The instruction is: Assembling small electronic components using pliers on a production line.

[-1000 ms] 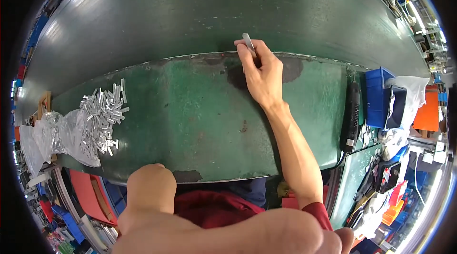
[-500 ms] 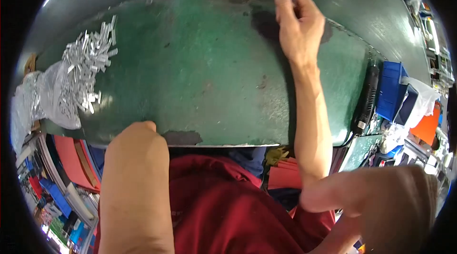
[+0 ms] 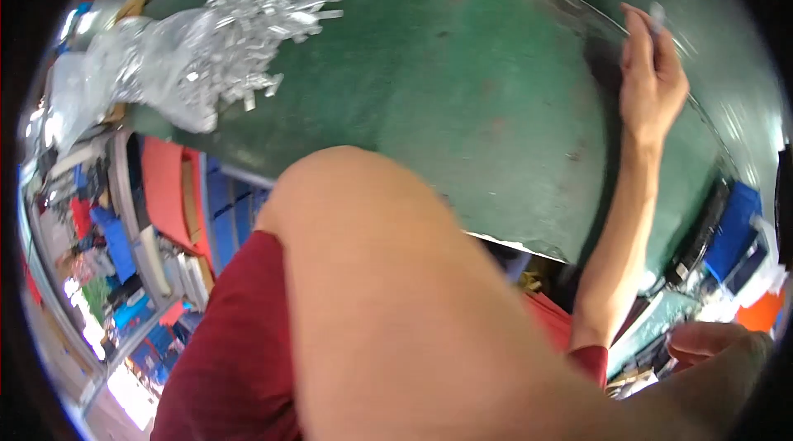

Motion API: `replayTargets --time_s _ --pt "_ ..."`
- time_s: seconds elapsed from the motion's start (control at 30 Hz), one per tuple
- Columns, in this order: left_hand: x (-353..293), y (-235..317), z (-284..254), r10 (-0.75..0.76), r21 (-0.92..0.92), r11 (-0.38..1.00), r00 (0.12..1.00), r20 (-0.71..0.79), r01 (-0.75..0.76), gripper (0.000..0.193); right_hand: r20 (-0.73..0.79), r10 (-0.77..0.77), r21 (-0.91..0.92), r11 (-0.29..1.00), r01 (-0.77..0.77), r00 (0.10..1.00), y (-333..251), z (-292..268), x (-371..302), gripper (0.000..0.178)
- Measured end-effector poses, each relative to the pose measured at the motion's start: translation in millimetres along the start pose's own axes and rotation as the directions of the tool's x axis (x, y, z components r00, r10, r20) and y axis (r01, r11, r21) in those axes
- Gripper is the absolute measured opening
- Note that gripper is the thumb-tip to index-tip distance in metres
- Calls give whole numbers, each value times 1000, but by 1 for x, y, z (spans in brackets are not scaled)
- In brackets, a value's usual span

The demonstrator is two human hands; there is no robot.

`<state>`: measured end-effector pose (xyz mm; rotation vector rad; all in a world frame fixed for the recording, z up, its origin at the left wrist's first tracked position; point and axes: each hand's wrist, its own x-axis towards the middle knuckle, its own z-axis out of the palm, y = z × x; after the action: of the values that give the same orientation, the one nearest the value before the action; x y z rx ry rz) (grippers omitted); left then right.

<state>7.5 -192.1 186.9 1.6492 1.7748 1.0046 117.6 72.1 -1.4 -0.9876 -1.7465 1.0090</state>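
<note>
My right arm reaches to the far right of the green work table (image 3: 496,111). The fingers of my right hand (image 3: 652,82) are closed on a small silvery metal piece (image 3: 657,13), whose tip sticks out past them. Bent at the elbow close to the camera, my left arm (image 3: 372,259) fills the lower middle. My left hand (image 3: 719,350) is raised at the lower right; its fingers are blurred and partly cut off, so its grip is unclear. A pile of small shiny metal strips (image 3: 264,20) spills from a clear plastic bag (image 3: 178,69) at the far left.
At the table's right end lie a long black tool-like object (image 3: 702,230) and a blue bin (image 3: 733,230). An orange item (image 3: 762,311) lies beyond them. Shelving with red and blue boards (image 3: 165,193) stands at the lower left, below the table edge.
The view has swung left, so the table and the pile appear farther right. My left elbow now looms larger and nearer the middle. My right hand still holds the metal piece.
</note>
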Motion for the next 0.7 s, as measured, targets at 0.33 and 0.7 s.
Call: replayTargets --time_s 0.33,0.7 --pt "-15 12 -37 -163 301 940 986 -25 163 18 13 69 -82 994 -68 998 0 4 -1 29" --pt "5 -3 -28 -76 225 970 994 -75 91 19 1 24 -93 995 -24 1000 0 -16 8 25"
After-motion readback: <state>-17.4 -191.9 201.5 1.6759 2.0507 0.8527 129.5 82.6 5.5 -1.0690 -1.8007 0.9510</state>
